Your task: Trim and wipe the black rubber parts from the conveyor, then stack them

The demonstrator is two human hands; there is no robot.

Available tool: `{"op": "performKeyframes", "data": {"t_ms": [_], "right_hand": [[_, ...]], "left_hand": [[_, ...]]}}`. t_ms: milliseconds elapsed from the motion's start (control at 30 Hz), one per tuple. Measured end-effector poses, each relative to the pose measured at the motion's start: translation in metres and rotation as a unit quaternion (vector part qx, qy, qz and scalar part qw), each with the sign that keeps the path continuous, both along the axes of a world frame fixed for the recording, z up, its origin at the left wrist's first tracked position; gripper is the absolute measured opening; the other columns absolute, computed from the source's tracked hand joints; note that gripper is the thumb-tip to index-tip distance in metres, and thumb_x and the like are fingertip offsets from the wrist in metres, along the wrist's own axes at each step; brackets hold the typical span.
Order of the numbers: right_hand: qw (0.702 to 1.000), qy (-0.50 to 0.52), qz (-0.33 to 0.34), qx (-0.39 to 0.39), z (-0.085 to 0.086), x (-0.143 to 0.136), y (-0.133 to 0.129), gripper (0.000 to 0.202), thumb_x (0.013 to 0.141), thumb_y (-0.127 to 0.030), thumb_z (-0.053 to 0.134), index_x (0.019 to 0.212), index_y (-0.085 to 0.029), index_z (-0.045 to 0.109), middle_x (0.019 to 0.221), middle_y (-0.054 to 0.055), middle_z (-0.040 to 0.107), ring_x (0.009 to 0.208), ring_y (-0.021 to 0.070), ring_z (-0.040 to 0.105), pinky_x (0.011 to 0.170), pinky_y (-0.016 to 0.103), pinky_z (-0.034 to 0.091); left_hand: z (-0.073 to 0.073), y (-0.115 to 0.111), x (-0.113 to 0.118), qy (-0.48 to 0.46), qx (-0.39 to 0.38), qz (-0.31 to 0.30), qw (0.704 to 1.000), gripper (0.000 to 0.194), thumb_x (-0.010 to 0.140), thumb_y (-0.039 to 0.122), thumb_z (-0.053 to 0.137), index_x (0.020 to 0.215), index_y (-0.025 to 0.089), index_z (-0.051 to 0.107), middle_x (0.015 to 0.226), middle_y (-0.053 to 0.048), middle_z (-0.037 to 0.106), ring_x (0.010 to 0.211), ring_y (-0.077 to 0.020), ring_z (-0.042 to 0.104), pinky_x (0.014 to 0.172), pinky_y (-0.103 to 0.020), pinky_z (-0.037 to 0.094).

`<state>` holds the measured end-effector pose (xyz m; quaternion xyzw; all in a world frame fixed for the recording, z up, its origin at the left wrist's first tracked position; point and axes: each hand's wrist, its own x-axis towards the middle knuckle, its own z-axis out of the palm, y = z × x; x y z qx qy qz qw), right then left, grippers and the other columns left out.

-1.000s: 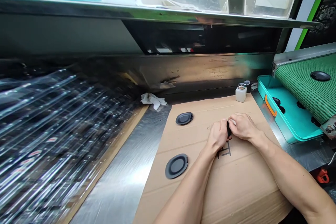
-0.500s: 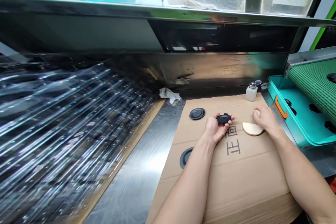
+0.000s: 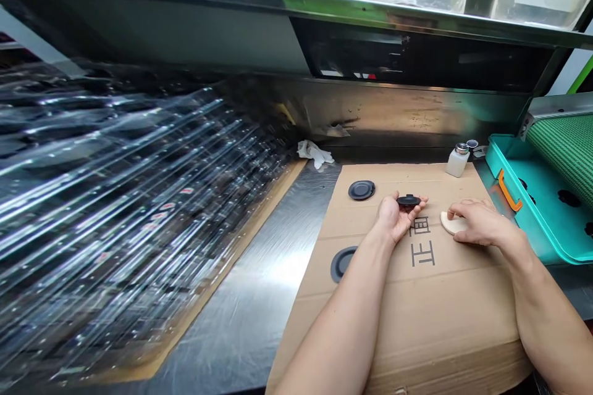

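A small black round plastic cap with a raised tab is held nearly edge-on in the fingers of my left hand. To its right, my right hand has thumb and fingers closed on a cream-coloured pad with a curved edge; the palm hides part of it. The pad is at the surface of a cardboard sheet with printed characters. Two more black round caps lie on the cardboard, one at the back left and another partly behind my left forearm.
A small pump-top bottle stands at the cardboard's back right corner. Beyond it are a teal bin with black parts and a green conveyor belt. Clear plastic trays fill the left; a crumpled white tissue lies behind.
My right hand has come down onto the cream pad and closed on it. The cap in my left hand has turned more edge-on. The camera view has shifted a little.
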<state>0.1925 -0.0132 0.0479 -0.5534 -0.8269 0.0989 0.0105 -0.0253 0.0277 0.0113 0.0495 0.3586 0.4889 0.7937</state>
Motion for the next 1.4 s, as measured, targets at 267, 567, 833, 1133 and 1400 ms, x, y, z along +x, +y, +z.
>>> {"op": "performKeyframes", "data": {"t_ms": [267,567,833,1133,1400], "right_hand": [[0.970,0.191,-0.110,0.098,-0.014,-0.030,0.011,0.033,0.091,-0.043,0.056,0.115,-0.023,0.066,0.101,0.004,0.071,0.092,0.0204,0.064,0.079,0.027,0.043],[0.975,0.153,-0.077,0.143,-0.032,-0.080,-0.008,0.032,0.092,-0.032,0.058,0.123,-0.026,0.064,0.111,0.009,0.061,0.107,0.0246,0.052,0.095,0.033,0.041],[0.983,0.089,-0.061,0.152,-0.028,-0.068,-0.009,0.028,0.094,-0.036,0.053,0.115,-0.026,0.068,0.106,0.010,0.059,0.103,0.0255,0.050,0.086,0.032,0.041],[0.971,0.091,-0.158,0.158,-0.036,-0.032,0.015,0.033,0.096,-0.038,0.051,0.121,-0.024,0.067,0.104,0.010,0.063,0.102,0.0252,0.054,0.088,0.032,0.038],[0.978,0.081,-0.146,0.127,-0.035,-0.028,0.014,0.032,0.095,-0.041,0.053,0.119,-0.026,0.067,0.102,0.008,0.064,0.104,0.0247,0.056,0.085,0.031,0.038]], "left_hand": [[-0.010,-0.009,0.019,0.032,0.122,-0.002,0.992,0.029,0.100,0.027,0.033,0.098,0.013,0.059,0.096,-0.014,0.071,0.075,-0.0187,0.070,0.060,-0.028,0.056],[-0.012,-0.013,0.032,-0.026,0.150,-0.017,0.988,0.048,0.102,0.036,0.028,0.106,0.008,0.066,0.104,-0.018,0.072,0.102,-0.0262,0.070,0.095,-0.041,0.055],[-0.016,-0.012,0.028,0.017,0.126,0.013,0.992,0.042,0.102,0.029,0.031,0.113,0.006,0.064,0.105,-0.019,0.073,0.099,-0.0246,0.071,0.090,-0.041,0.059],[-0.008,-0.009,0.014,-0.068,0.094,0.023,0.993,0.047,0.103,0.032,0.026,0.127,0.003,0.054,0.129,-0.029,0.062,0.119,-0.0336,0.064,0.087,-0.048,0.061],[-0.008,0.002,0.003,-0.151,0.064,0.047,0.985,0.041,0.097,0.020,0.034,0.131,0.007,0.052,0.132,-0.026,0.060,0.123,-0.0352,0.061,0.087,-0.051,0.061]]}}
